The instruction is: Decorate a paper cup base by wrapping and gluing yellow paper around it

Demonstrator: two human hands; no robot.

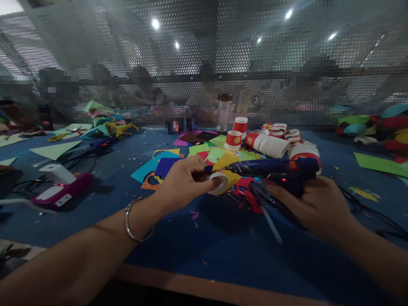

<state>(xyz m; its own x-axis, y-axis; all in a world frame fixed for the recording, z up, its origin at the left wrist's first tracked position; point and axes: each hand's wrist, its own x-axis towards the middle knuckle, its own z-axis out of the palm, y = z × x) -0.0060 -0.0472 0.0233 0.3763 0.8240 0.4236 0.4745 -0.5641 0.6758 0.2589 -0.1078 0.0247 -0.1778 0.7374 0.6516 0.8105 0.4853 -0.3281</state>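
My left hand [191,180], with a silver bangle at the wrist, pinches a paper cup [219,183] whose white round end faces right. A small dark blue piece [208,170] shows at the fingertips. My right hand [318,204] is wrapped round the handle of a dark blue hot glue gun [264,167] with a small red light lit. Its nozzle points left, close above the cup; whether it touches is unclear. Behind the nozzle is yellow paper [234,163]; I cannot tell if it is joined to the cup. Scissors [266,212] lie below the glue gun.
Stacked red-and-white paper cups [270,144] lie behind the glue gun, near a clear jar [224,112]. Coloured paper sheets [156,165] and red scraps spread mid-table. A purple power strip [62,191] with a white plug sits left. Cables run at both sides; a perforated screen [191,55] stands behind.
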